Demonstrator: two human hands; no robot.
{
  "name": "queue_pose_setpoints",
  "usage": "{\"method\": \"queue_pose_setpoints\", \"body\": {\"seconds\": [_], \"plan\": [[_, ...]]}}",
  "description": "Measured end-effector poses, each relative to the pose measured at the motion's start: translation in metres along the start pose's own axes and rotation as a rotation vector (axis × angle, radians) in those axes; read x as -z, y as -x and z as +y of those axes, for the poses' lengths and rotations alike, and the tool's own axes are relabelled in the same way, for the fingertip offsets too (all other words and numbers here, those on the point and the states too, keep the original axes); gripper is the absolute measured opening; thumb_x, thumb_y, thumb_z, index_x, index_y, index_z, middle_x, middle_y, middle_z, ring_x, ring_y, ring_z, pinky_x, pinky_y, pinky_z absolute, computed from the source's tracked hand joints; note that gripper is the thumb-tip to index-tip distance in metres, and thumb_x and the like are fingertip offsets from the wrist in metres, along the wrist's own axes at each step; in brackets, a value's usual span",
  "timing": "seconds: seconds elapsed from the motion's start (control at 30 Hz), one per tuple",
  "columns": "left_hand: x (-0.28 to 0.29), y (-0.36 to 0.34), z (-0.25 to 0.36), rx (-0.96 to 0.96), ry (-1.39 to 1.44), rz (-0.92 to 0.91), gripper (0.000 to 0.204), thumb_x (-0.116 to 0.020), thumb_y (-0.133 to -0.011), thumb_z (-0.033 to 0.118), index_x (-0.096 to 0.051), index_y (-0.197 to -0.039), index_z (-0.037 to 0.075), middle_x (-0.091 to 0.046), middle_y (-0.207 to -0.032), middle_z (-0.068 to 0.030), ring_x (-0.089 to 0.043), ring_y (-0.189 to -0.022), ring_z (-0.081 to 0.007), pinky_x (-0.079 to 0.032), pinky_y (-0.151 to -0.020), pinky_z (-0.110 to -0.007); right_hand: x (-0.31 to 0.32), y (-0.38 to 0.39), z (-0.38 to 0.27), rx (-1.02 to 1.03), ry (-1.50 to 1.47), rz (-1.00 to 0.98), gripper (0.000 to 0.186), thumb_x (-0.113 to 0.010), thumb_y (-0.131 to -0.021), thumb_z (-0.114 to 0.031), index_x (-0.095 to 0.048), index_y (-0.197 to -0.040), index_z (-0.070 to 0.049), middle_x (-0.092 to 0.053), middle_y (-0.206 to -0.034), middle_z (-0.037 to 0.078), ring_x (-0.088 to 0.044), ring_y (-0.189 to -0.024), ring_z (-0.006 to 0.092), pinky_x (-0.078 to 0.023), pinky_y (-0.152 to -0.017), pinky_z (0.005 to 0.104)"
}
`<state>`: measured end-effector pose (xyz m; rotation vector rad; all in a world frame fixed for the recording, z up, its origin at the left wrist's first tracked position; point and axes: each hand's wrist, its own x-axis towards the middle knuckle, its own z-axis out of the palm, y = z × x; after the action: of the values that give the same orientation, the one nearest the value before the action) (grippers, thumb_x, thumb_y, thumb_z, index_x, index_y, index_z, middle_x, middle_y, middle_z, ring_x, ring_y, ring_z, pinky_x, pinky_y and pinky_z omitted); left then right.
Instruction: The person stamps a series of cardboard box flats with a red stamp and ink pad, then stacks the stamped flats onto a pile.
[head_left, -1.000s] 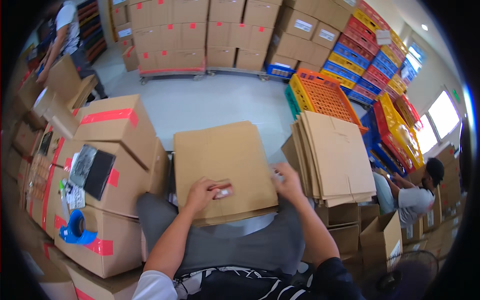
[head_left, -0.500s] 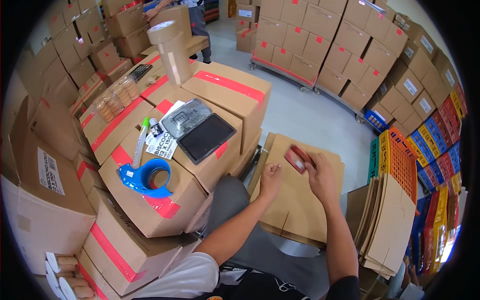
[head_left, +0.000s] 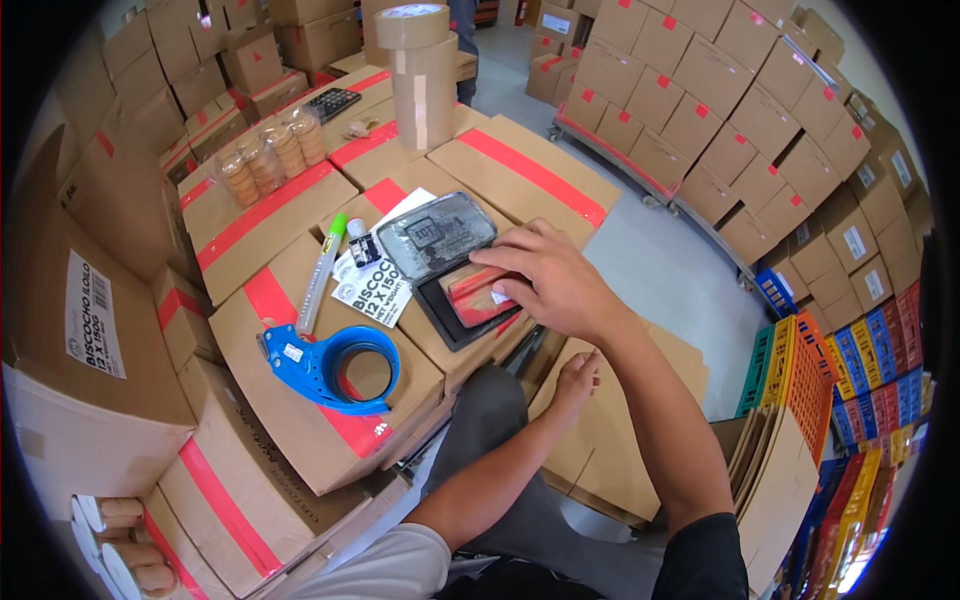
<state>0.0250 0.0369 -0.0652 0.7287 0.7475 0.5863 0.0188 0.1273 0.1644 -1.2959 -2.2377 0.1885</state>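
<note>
My right hand (head_left: 545,275) grips a flat rectangular rubber stamp (head_left: 478,296) with red sides, fingers on its top and edge. The stamp rests on the black ink pad (head_left: 440,318), covering much of it. The pad's open lid (head_left: 432,236), grey and ink-smeared, lies just beyond. My left hand (head_left: 578,385) hovers over a stack of flattened cardboard (head_left: 640,440), its fingers curled in with nothing seen in them. Left of the pad lie printed white labels (head_left: 376,296), a small dark bottle with a white cap (head_left: 362,243) and a green-capped marker (head_left: 322,275).
A blue tape dispenser (head_left: 335,366) sits on the taped cartons at the left. Behind it are packs of round biscuits (head_left: 270,160), a calculator (head_left: 333,104) and stacked brown tape rolls (head_left: 420,95). Cartons on trolleys (head_left: 660,110) and plastic crates (head_left: 800,370) stand to the right.
My right hand has carried the stamp left from above the flattened cardboard onto the ink pad. My left hand has shifted slightly right and down. The view has turned a little left.
</note>
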Motion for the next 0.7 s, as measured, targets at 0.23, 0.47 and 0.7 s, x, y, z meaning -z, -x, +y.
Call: {"method": "queue_pose_setpoints", "body": {"seconds": [0.23,0.47,0.7], "plan": [[0.002,-0.016,-0.017,-0.080,0.061,-0.138,0.039,-0.057,-0.099,0.048,-0.058,-0.090,0.011,-0.054,-0.079,0.0021,-0.056,-0.071,-0.0096,-0.043,-0.060,-0.025,-0.004,-0.014,-0.005,0.044,0.037,-0.095,0.023,-0.066,-0.089,-0.008,-0.070,-0.111,-0.008,-0.066,-0.101,0.005,-0.058,-0.101,0.0287,-0.045,-0.089,0.0418],[-0.011,-0.006,-0.007,-0.120,0.034,-0.040,0.031,-0.055,-0.099,0.040,-0.060,-0.094,0.010,-0.059,-0.081,0.0010,-0.056,-0.071,-0.0096,-0.044,-0.062,-0.026,-0.007,-0.010,0.002,0.067,0.003,-0.007,0.025,-0.066,-0.086,-0.008,-0.070,-0.111,-0.009,-0.066,-0.100,0.003,-0.058,-0.101,0.0279,-0.045,-0.087,0.0417],[-0.012,0.001,-0.002,-0.184,0.009,-0.020,0.033,-0.055,-0.098,0.040,-0.062,-0.100,0.009,-0.058,-0.078,0.0013,-0.053,-0.068,-0.0080,-0.043,-0.061,-0.027,-0.011,-0.015,-0.006,0.070,-0.031,0.037,0.028,-0.067,-0.085,-0.002,-0.070,-0.113,-0.007,-0.067,-0.103,0.007,-0.058,-0.100,0.0311,-0.047,-0.089,0.0432]]}}
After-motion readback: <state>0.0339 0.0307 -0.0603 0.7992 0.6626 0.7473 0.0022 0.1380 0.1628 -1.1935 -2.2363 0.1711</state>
